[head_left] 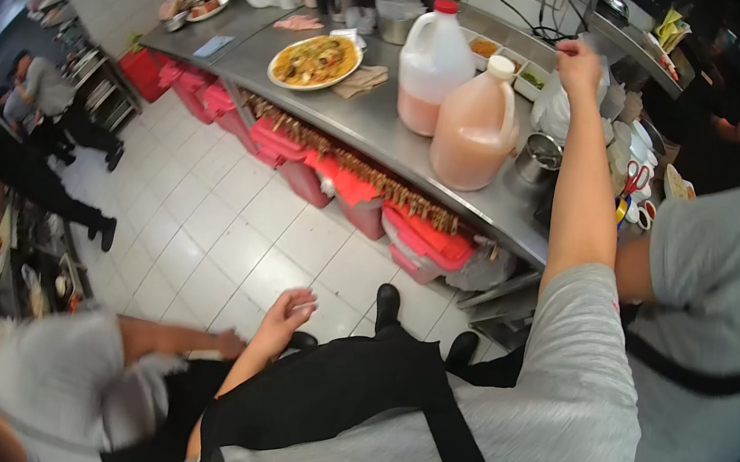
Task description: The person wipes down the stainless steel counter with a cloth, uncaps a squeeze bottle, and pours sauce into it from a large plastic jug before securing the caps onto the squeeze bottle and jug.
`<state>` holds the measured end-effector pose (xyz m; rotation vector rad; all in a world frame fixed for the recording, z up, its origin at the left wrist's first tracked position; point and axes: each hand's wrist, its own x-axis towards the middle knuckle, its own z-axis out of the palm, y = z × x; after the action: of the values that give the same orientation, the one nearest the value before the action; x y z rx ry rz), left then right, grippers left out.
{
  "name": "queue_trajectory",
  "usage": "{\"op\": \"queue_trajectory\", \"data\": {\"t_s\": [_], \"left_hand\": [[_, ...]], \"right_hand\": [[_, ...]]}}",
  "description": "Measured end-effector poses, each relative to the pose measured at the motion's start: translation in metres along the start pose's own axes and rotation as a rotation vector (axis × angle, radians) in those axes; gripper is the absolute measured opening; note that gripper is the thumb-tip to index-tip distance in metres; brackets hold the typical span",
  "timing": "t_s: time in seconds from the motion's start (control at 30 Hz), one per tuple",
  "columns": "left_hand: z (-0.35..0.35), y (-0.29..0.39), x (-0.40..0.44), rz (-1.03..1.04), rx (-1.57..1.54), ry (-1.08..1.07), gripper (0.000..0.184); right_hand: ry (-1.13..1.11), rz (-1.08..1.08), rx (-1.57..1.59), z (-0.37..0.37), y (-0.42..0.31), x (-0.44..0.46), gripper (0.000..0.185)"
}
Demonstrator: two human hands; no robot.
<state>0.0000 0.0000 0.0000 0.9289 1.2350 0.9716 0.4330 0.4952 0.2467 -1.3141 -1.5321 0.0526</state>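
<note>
My right hand (579, 69) is stretched out over the back of the steel counter, its fingers pinched together. Whatever they may hold is too small to make out. Just below it is a white, cloudy plastic bag (554, 108), and beside that a tray of chopped ingredients (530, 79). A metal cup (539, 157) and two big plastic jugs stand nearer the front: one red-capped (435, 71), the other white-capped (477, 126) with orange-pink liquid. My left hand (286, 311) hangs in front of my apron over the floor, fingers loosely apart and holding nothing.
An oval plate of food (315, 62) sits on the counter (369, 128). Red bins (425, 238) line the space beneath. Co-workers stand close on my left (79, 380) and right (710, 276); others are farther off. Red scissors (637, 177) lie among containers.
</note>
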Motion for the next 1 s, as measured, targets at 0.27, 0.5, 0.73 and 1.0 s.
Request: {"op": "queue_trajectory", "data": {"t_s": [0.27,0.5,0.73,1.0], "left_hand": [[0.129,0.175,0.247,-0.362,-0.552,-0.571,0.069],[0.175,0.169,0.306,-0.444,-0.718,-0.427,0.085],[0.204,0.201,0.347,-0.377,-0.708,-0.267,0.09],[0.168,0.202,0.392,-0.136,-0.702,-0.412,0.084]], "right_hand": [[-0.377,0.066,-0.753,0.145,0.169,0.102,0.018],[-0.68,0.075,-0.813,0.206,0.232,0.1,0.022],[-0.878,0.209,-0.919,0.228,0.281,0.121,0.03],[-0.856,0.213,-0.723,0.237,0.331,0.116,0.029]]}}
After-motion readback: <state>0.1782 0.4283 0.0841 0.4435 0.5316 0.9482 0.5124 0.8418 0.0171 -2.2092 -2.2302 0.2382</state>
